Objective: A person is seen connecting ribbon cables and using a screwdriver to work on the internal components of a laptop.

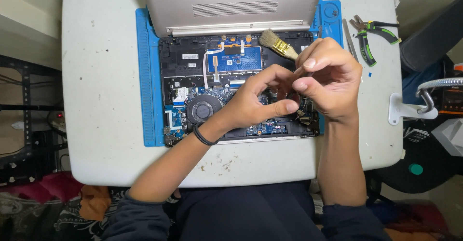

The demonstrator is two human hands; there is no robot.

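White and scuffed, the small table [101, 125] is filling most of the view, with clutter on the floor around it. Nearest the camera, two forearms in dark pushed-up sleeves are reaching over its front edge. The left hand [255, 98], a black band [203, 137] circling its wrist, is hovering over the opened laptop [193, 84], its fingers curled in and its thumb stretching right to meet the other hand. The right hand [328, 79] is curling closed just above it, fingertips pinching together; it seems to be gripping the handle of a small paintbrush [277, 44], though the handle is hidden inside the fist. Both hands are touching over the right side of the exposed circuit board, beside the round fan [203, 110]. Beneath the laptop a blue mat [147, 77] is lying flat. Farther back the brush's pale bristles are pointing up-left toward the tilted lid [231, 2]. Pliers with green and black grips [374, 36] are resting at the table's far right corner.
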